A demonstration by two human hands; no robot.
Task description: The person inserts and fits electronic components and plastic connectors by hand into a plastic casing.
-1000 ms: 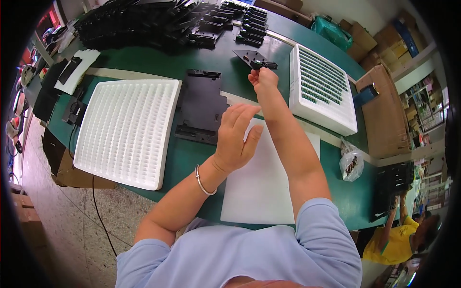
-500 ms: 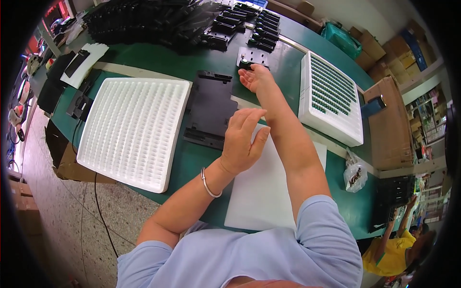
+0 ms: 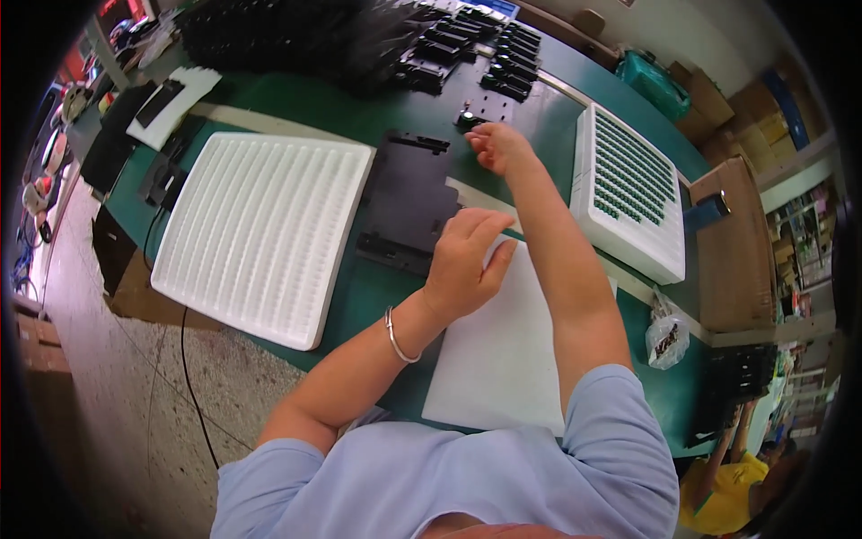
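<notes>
A white moulded tray point(image 3: 260, 238) lies at the left of the frame, with a flat black panel point(image 3: 409, 207) beside it. At the centre, the left hand point(image 3: 467, 265) hangs over the panel's edge and a white sheet point(image 3: 494, 368), fingers pressed together and gently bent, thumb apart, nothing in its grasp. At upper centre lies a small black assembly point(image 3: 470, 118); the right hand point(image 3: 503, 149) reaches up just below it, wrist bent leftward, fingers loosely half-curled around no visible object; fingertip contact is unclear. Further right sits a foam tray point(image 3: 628, 193) holding green pieces.
</notes>
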